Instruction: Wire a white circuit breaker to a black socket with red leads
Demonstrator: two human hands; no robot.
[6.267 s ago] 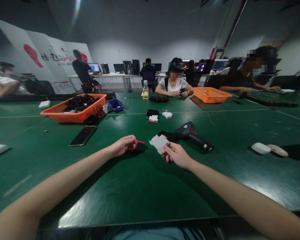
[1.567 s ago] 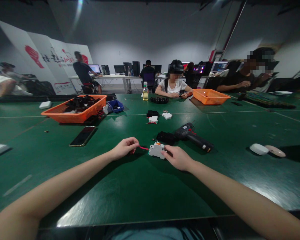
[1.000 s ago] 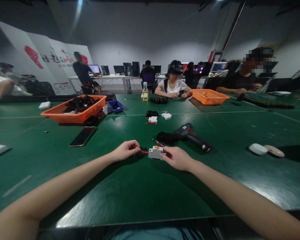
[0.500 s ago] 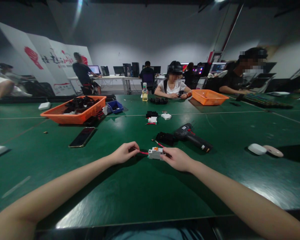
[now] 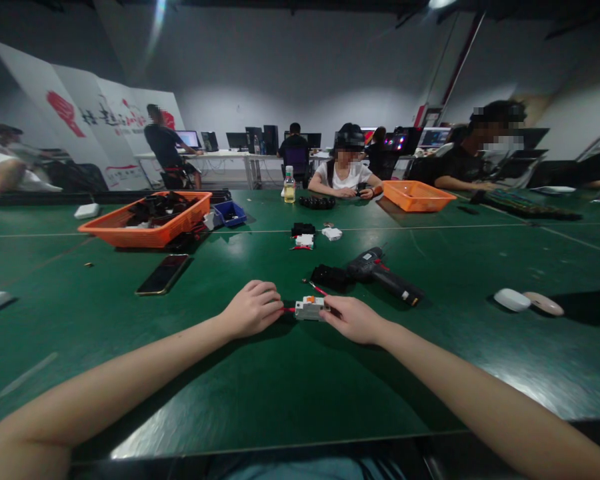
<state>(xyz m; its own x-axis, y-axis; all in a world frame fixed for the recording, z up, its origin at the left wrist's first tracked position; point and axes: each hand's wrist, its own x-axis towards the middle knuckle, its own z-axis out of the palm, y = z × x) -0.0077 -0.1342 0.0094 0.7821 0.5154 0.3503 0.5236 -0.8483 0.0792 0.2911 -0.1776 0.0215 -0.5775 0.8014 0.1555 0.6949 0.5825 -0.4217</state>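
Observation:
A white circuit breaker point(image 5: 309, 309) with an orange toggle lies near the middle of the green table. My right hand point(image 5: 353, 319) grips its right end between thumb and fingers. A red wire point(image 5: 289, 310) comes out of the breaker's left side and runs to my left hand point(image 5: 254, 309), whose curled fingers close on it; the fingertips are partly hidden. Another red wire point(image 5: 319, 289) with a bare metal end sticks up behind the breaker's right end. Just beyond my right hand rests a black cordless drill point(image 5: 385, 277), beside a black block-shaped part point(image 5: 330, 275).
A phone point(image 5: 164, 274) and an orange basket point(image 5: 145, 223) of black parts lie to the left, with a small blue bin point(image 5: 230, 214). More breakers point(image 5: 305, 241) sit farther back. A bottle point(image 5: 289, 187), an orange tray point(image 5: 417, 197) and a co-worker point(image 5: 347, 170) are across the table.
My left hand has rolled over so its back faces up, and it has moved slightly closer to the breaker along the red wire. My right hand keeps its hold.

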